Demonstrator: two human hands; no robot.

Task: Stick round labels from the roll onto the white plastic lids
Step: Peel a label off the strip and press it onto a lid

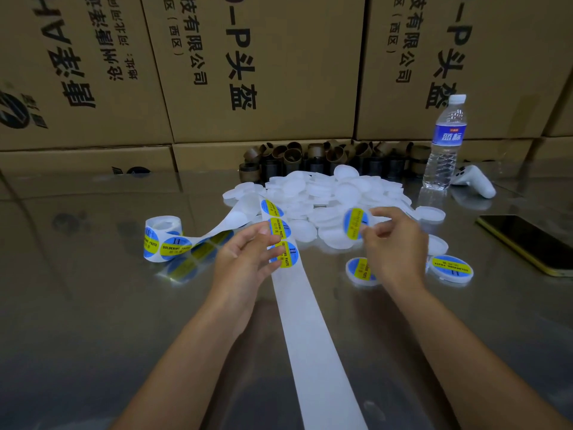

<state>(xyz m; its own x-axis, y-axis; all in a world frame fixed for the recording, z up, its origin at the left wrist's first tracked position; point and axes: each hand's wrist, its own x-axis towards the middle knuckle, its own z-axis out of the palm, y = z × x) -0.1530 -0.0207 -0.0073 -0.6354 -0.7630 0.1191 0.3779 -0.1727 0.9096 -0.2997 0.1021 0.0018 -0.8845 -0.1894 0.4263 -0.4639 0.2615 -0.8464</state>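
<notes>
**A:** Widest first: on the steel surface (93, 305), the heap of white lids (325, 187) sat at the far side, nearly all of it bare.

**B:** So most of the job was left?

**A:** I'd judge so. The long strip (310, 336) ran stripped toward the person, and the roll (162, 240) on the left looked well stocked.

**B:** Anything finished?

**A:** Two labelled lids (451, 268) lay apart from the heap, near the right hand (393, 240).

**B:** And the grips?

**A:** The left hand (245, 256) was pinching the strip beside three unpeeled labels (279, 228). The right hand's grip was clamped on one label (356, 223) just over the heap. Loose or already on a lid, I couldn't tell.
</notes>
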